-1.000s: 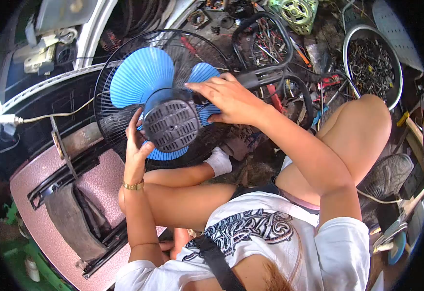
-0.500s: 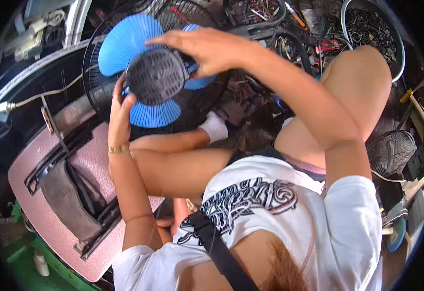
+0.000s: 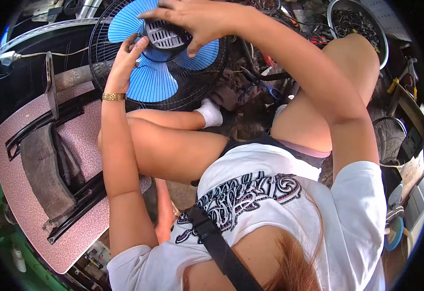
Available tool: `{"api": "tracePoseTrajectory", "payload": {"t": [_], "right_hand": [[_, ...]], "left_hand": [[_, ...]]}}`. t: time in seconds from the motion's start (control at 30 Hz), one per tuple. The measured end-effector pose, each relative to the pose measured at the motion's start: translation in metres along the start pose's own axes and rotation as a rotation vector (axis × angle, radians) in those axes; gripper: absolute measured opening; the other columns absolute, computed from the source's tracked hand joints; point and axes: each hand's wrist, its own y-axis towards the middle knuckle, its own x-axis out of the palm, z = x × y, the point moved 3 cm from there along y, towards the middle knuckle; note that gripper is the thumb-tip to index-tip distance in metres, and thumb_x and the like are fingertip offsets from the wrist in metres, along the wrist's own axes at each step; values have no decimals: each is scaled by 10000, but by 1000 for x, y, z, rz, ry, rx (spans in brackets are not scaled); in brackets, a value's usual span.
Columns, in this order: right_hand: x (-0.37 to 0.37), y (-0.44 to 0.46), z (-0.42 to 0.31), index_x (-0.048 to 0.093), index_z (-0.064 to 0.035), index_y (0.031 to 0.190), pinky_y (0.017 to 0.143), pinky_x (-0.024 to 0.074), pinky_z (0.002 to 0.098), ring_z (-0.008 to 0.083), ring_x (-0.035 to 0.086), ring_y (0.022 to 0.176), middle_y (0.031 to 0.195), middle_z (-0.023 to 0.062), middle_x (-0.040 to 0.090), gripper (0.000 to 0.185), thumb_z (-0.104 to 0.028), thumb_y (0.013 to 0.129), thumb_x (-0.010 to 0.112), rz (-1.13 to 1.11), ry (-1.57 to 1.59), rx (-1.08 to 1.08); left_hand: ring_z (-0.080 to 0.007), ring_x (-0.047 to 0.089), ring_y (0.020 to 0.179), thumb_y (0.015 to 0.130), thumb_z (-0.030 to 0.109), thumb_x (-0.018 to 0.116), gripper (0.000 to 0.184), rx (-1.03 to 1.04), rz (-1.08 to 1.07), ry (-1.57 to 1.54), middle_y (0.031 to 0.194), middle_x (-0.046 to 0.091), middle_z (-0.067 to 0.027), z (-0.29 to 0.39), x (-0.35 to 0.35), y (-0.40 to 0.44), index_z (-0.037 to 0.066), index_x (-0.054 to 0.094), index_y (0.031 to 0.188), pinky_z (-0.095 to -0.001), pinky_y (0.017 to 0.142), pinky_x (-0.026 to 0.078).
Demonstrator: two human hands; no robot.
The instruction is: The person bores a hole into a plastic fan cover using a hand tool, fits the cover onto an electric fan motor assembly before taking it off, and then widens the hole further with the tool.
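A round black slotted fan motor cover [image 3: 167,39] is between my two hands, at the back of an electric fan with blue blades [image 3: 152,83] and a black wire guard [image 3: 206,94]. My right hand [image 3: 195,19] wraps over its top and right side, thumb bent down along the edge. On the left edge, my left hand [image 3: 127,60] grips with its thumb and fingers. A gold-coloured watch [image 3: 114,96] is on my left wrist. What lies behind the cover is partly hidden.
At left, a pink speckled board [image 3: 20,194] carries black rails and a grey strip [image 3: 47,169]. Blue-handled scissors [image 3: 270,90] lie on the cluttered floor. A metal basin [image 3: 382,60] of small dark parts stands at upper right, a wire fan guard [image 3: 389,138] below it.
The cover and both hands have shifted upward in view, and the cover has tilted. More of the blades and wire guard shows below. The camera view has shifted too.
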Motion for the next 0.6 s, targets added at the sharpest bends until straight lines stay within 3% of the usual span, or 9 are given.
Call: {"api": "tracePoseTrajectory", "payload": {"t": [0.1, 0.13, 0.37, 0.43, 0.47, 0.53, 0.6], "right_hand": [[6, 0, -8, 277, -317, 1495, 934, 508, 449, 420, 561, 1118, 1377, 192, 435, 1195, -156, 488, 900, 85, -140, 12], [7, 0, -7, 280, -315, 1485, 964, 498, 450, 429, 545, 1114, 1412, 212, 391, 1200, -103, 471, 885, 37, -115, 49], [1, -10, -9, 306, -289, 1472, 906, 512, 453, 430, 547, 1051, 1376, 191, 404, 1149, -50, 481, 837, 70, -155, -4], [-1, -12, -9, 324, -284, 1463, 913, 505, 463, 431, 537, 1059, 1382, 194, 394, 1118, -53, 491, 826, 43, -126, 17], [-3, -13, -10, 335, -281, 1459, 940, 490, 458, 435, 514, 1094, 1400, 203, 374, 1104, -71, 495, 832, 26, -110, 26], [-2, -15, -10, 339, -283, 1457, 955, 481, 454, 436, 501, 1112, 1407, 207, 365, 1111, -70, 487, 837, 37, -84, 22], [-2, -17, -10, 356, -290, 1450, 996, 461, 446, 435, 463, 1158, 1421, 208, 348, 1130, -80, 463, 864, 35, -32, 40]], "left_hand": [[-119, 482, 1000, 867, 479, 669, 733, 10, 2, -11, 1270, 534, -33, 3, 0, -4, 79, 414, 1427, -266, 822, 409], [-115, 480, 995, 867, 470, 672, 733, 14, -7, -42, 1269, 533, -30, 3, 0, -6, 77, 411, 1428, -267, 821, 409], [-93, 466, 992, 855, 463, 686, 769, 43, -25, -31, 1217, 518, -16, 3, 1, -3, 78, 385, 1449, -262, 836, 371], [-243, 468, 1196, 775, 507, 750, 962, 94, -19, -78, 1339, 466, -203, 1, 1, -1, -44, 335, 1445, -317, 921, 397], [-243, 468, 1196, 775, 507, 750, 962, 98, -18, -83, 1339, 466, -203, 1, 2, -1, -44, 335, 1445, -317, 921, 397], [-316, 361, 1338, 783, 505, 745, 978, 98, -10, -21, 1426, 362, -264, -1, 2, 0, -77, 315, 1440, -389, 1075, 329], [-333, 342, 1350, 782, 500, 750, 983, 94, 2, -36, 1437, 332, -280, 4, 4, -3, -86, 310, 1437, -404, 1098, 304]]}}
